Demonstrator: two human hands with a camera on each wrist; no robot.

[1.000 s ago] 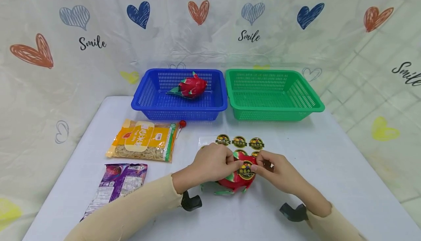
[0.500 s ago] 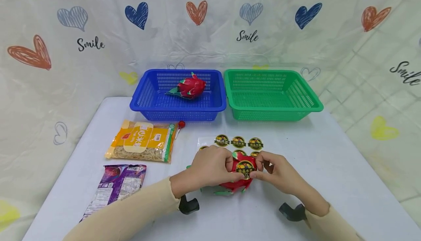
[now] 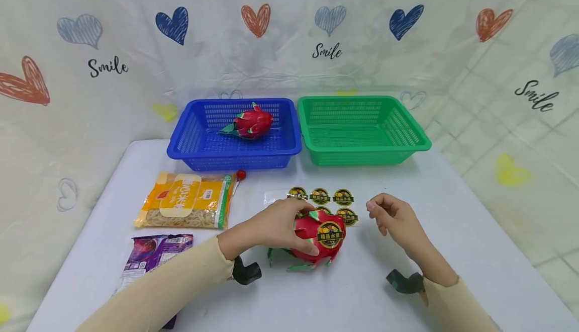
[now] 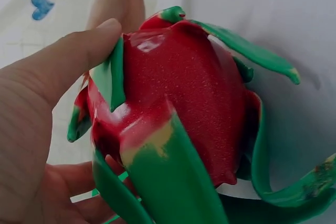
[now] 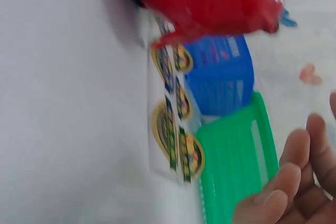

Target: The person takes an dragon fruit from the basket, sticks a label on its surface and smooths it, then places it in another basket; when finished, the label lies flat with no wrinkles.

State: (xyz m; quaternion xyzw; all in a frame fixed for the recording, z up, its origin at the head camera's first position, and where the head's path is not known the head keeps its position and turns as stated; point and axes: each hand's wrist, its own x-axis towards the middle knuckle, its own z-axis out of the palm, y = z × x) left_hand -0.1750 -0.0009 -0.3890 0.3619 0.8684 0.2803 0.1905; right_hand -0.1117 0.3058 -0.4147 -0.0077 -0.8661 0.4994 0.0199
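Note:
A red dragon fruit (image 3: 307,229) with green-tipped scales sits at the front middle of the table. It bears a round black and gold sticker (image 3: 329,234) on its right side. My left hand (image 3: 278,226) grips the fruit from the left, thumb on the near side; the left wrist view shows thumb and fingers around the red body (image 4: 178,82). Off to the right, my right hand (image 3: 398,221) hovers with loosely bent fingers and nothing between them. Just behind the fruit lies a clear sheet of similar stickers (image 3: 344,197), partly covered by the left hand and the fruit.
At the back stand a blue basket (image 3: 235,163) holding another dragon fruit (image 3: 254,123) and a green basket (image 3: 362,158) beside it. On the left lie a yellow food packet (image 3: 185,201), a purple packet (image 3: 151,256) partly under the left sleeve, and a red lollipop (image 3: 241,175).
My right hand has left the sticker and moved to the right, away from the fruit. My left thumb has drawn back from the sticker; that hand now holds the fruit. The head view has shifted slightly.

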